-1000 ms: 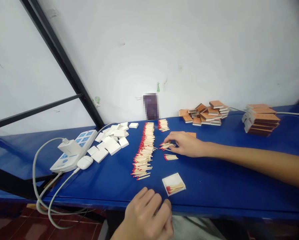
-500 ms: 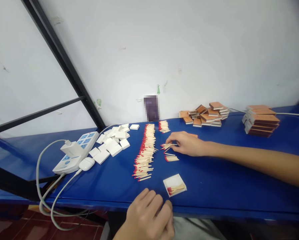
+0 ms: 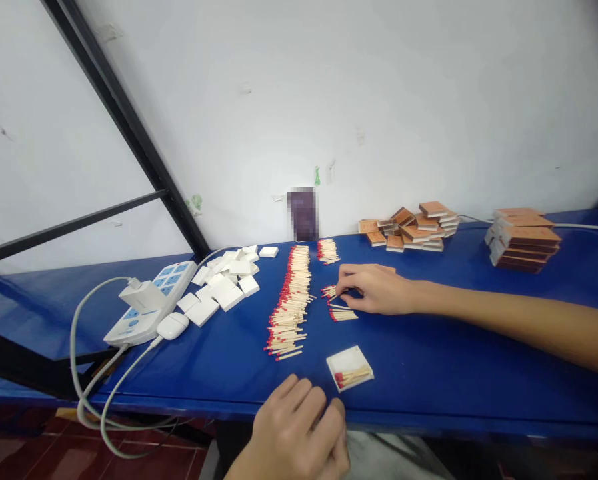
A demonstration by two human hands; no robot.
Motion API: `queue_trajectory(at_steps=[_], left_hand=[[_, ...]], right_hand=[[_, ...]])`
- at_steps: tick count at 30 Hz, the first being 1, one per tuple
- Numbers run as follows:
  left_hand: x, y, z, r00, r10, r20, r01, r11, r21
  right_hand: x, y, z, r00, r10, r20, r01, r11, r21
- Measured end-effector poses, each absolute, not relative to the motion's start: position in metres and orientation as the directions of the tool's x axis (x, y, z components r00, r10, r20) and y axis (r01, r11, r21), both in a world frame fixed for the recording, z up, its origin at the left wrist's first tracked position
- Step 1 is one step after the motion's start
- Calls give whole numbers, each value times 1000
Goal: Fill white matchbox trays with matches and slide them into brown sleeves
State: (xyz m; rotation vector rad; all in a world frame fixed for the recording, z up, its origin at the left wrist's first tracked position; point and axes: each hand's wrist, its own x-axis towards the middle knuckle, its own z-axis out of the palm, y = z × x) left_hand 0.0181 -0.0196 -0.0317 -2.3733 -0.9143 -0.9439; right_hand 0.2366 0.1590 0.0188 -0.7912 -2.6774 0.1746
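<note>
My right hand [image 3: 373, 287] reaches in from the right, thumb and fingertips pinched on the ends of some loose red-headed matches [image 3: 329, 291]. Just below it lies a small row of matches [image 3: 343, 315]. To its left runs a long pile of matches [image 3: 293, 300], heads facing left. A white matchbox tray [image 3: 349, 357] with a few matches inside sits nearer me. My left hand [image 3: 299, 427] rests curled in a fist at the front edge, beside that tray; nothing shows in it.
White empty-looking trays [image 3: 223, 283] are heaped at the left, by a power strip [image 3: 153, 303] with a charger and cables. Orange matchbox sleeves [image 3: 413, 230] lie by the wall, and a matchbox stack [image 3: 521, 240] stands far right. Another match group [image 3: 327, 251] is at the back.
My right hand has shifted slightly left over the loose matches, covering more of their ends. My left hand and the tray stay in place.
</note>
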Motion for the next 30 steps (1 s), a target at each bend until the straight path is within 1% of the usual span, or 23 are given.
queue_trajectory(at_steps=[5,7,12,16,22,25,30], left_hand=[[18,-20,-32,550,428,718,715,-686,-139],[18,-20,-32,549,428,717,715,-685,-139],[18,-20,-33,549,426,719,712,-689,-136],[18,-20,-31,554,433,712,709,-692,-131],[19,-20,-30,555,426,715,706,-696,-133],[18,-20,-31,557,426,713,704,-697,-134],[17,-19,-32,557,421,716,700,-703,-130]], right_hand=[[236,161,16,-796,539,278,496,842,-212],[235,162,15,-800,535,273,481,843,-241],[233,160,18,-796,557,237,458,810,-365],[233,156,21,-810,555,188,460,800,-385],[231,151,24,-820,543,180,437,798,-416],[231,148,19,-798,564,212,450,792,-412],[233,141,5,-711,620,332,515,781,-355]])
